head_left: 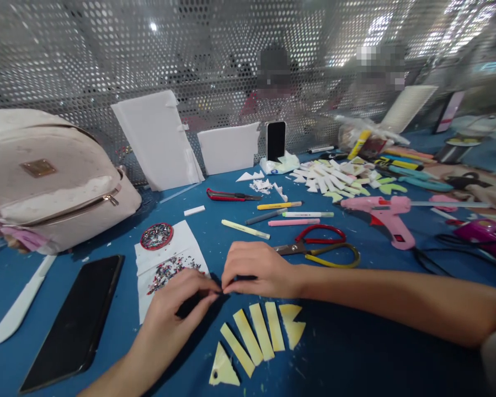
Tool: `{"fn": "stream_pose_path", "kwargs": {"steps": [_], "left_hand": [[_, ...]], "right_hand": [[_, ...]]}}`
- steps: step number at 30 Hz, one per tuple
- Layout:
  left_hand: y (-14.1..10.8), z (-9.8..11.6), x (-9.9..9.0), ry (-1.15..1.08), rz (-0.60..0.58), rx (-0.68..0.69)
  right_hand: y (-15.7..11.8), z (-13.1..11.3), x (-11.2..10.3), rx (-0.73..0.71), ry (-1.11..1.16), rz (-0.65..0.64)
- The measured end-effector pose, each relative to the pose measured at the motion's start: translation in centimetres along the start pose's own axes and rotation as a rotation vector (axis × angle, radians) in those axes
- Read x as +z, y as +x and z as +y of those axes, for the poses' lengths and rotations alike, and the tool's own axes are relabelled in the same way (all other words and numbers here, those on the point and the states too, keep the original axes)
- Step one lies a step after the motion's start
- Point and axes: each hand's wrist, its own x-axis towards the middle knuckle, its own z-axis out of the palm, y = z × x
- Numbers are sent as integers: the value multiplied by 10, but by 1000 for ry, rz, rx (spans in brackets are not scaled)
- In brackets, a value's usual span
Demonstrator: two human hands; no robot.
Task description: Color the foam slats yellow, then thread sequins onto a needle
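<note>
Evidently, left hand (180,302) and right hand (261,268) nearly meet, fingers pinched narrow, contents indeterminate, beside yellow pieces (261,332) apparently spaced to keep order.

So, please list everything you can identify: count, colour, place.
Zipped backpack: 1, pale pink, left
Flat phone: 1, black, front left
Knife-shaped tool: 1, white, left
Creased paper: 1, white, left
Round glitter dish: 1, red, on paper
Leaning boards: at least 2, white, back
Upright phone: 1, black, back
Slim cutter: 1, red, centre
Slim pens: 5, mixed, centre
Looped scissors: 1, red-yellow, centre
Plastic glue gun: 1, pink, right
Heaped scraps: many, pale, back right
Flat cut pieces: 6, yellow, front
Perforated screen: 1, grey, back
Tabletop: 1, blue, beneath
Blurred clutter: uncountable, mixed, right
Left hand: 1, front
Right hand: 1, centre
</note>
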Motion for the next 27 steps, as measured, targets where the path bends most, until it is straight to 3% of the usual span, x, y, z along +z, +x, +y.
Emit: {"fn": "stream_pose_path", "kwargs": {"steps": [2, 5, 9, 18, 27], "left_hand": [[7, -11, -12, 151, 1, 35], [21, -33, -30, 290, 41, -20], [38, -56, -40, 301, 15, -96], [60, -60, -36, 328, -55, -128], [66, -73, -41, 336, -134, -119]], "right_hand": [[0, -1, 0, 73, 39, 36], [1, -2, -1, 133, 87, 73], [1, -3, -2, 133, 111, 101], [0, -4, -1, 105, 85, 92], [0, -5, -1, 117, 68, 61]]}}
